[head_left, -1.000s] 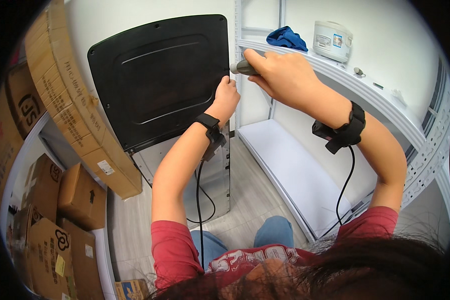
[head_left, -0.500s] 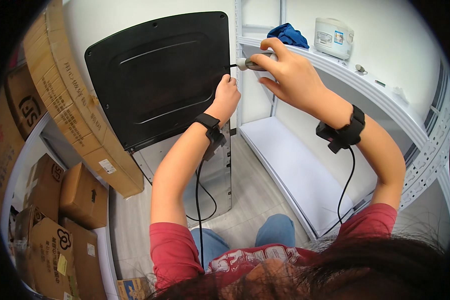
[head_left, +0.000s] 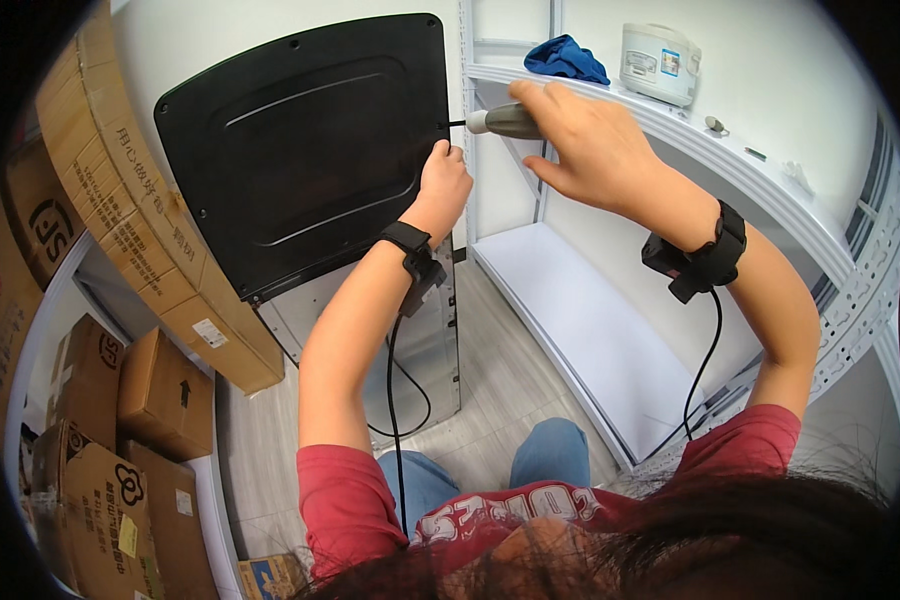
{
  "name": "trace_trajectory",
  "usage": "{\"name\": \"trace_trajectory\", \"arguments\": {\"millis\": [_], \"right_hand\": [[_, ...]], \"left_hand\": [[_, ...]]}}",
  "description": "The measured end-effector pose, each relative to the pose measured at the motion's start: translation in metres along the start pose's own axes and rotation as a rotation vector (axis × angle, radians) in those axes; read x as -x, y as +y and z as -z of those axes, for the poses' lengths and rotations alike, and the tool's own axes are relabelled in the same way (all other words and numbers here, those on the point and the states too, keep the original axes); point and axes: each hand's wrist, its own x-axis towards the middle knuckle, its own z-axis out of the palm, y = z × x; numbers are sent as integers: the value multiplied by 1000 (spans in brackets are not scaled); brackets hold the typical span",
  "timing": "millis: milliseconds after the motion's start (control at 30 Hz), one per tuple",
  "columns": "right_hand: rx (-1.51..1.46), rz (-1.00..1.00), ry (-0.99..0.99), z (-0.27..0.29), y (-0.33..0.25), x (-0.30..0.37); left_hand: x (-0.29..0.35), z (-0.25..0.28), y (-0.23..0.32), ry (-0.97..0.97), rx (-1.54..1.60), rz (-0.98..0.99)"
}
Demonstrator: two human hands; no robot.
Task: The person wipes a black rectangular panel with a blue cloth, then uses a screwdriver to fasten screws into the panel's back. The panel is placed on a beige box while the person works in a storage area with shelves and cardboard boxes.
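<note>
A large black panel (head_left: pixel 310 150) with rounded corners and screw holes along its rim tops a pale metal cabinet (head_left: pixel 410 330). At the panel's right edge, my left hand (head_left: pixel 444 185) is closed, its fingertips on the edge just below a screw hole. My right hand (head_left: pixel 595 150) holds the rear of a screwdriver (head_left: pixel 515 122) with a grey handle and white collar. Its fingers lie over the handle's end, and the thumb stands off below. The dark shaft points left, level, and its tip meets the panel's edge by the screw hole. The screw itself cannot be made out.
A tall cardboard carton (head_left: pixel 130 200) leans left of the panel, with several boxes (head_left: pixel 165 395) on a shelf below. On the right, a white shelf (head_left: pixel 760 190) bears a blue cloth (head_left: pixel 567 60), a rice cooker (head_left: pixel 660 65) and small items. Black cables hang from both wrist bands.
My right hand's raised fingers have come down onto the handle's rear, and more of the handle shows. My left hand keeps its place at the panel's edge. The whole view has shifted slightly.
</note>
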Motion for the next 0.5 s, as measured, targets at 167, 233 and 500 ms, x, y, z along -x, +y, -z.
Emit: {"name": "trace_trajectory", "arguments": {"millis": [167,233,500], "right_hand": [[-21,-194,-336,8,-14,-8],[-18,-212,-206,-1,-8,-9],[-80,-27,48,-9,3,-7]], "left_hand": [[0,-9,-1,77,16,12],[-1,-8,-1,79,18,12],[1,-4,-1,63,32,6]]}}
